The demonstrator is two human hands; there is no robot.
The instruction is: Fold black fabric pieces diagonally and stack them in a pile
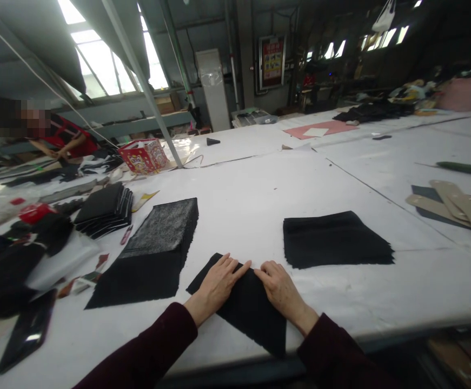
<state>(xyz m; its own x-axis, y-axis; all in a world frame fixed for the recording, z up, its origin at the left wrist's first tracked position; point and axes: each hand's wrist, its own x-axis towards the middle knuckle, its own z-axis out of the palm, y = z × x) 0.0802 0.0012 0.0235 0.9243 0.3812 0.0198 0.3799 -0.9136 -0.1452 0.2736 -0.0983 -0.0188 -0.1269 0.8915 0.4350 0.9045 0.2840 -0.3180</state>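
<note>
A black fabric piece (251,310) lies slantwise at the table's front edge, one corner pointing toward me. My left hand (221,278) rests over its far edge, fingers bent on the cloth and one digit stretched to the right. At the right end of that edge, my right hand (279,286) has curled fingers closed on the fabric; its fingertips are partly hidden. The two hands almost meet. To the left lies a stack of black fabric (141,278) with a greyish, speckled piece (160,227) on top. Another black fabric stack (334,240) sits to the right.
The white table (243,189) carries a phone (28,332), a dark folded pile (103,208) and a red patterned box (144,156) at left. Beige templates (458,208) lie at right. A slanted pole (141,81) rises behind. Another person (67,135) works at far left.
</note>
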